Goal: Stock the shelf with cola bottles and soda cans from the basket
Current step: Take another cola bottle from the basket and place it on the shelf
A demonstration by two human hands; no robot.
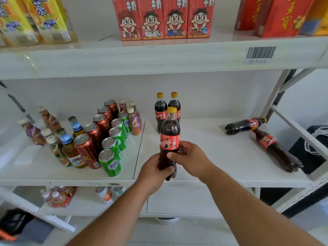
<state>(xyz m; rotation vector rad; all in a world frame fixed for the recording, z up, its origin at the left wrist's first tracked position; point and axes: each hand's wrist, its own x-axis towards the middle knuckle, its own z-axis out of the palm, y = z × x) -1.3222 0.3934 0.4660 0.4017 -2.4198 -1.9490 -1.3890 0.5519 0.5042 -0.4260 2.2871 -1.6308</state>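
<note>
A cola bottle [170, 132] with a yellow cap and red label stands upright near the front edge of the middle shelf [213, 148]. My left hand [154, 172] grips its base and my right hand [190, 157] grips its lower body just under the label. Behind it two more cola bottles [160, 110] stand side by side. Two cola bottles [245, 126] lie on their sides at the shelf's right end. Rows of red cans [88, 150] and green cans [111, 165] stand on the left half. The basket is out of view.
Small tea and milk-drink bottles [53, 148] stand left of the cans. Red milk cartons [163, 18] and yellow tea cartons [35, 20] fill the upper shelf. More bottles [104, 194] sit on the lower shelf. A dark bag [312, 150] lies right of the shelf frame.
</note>
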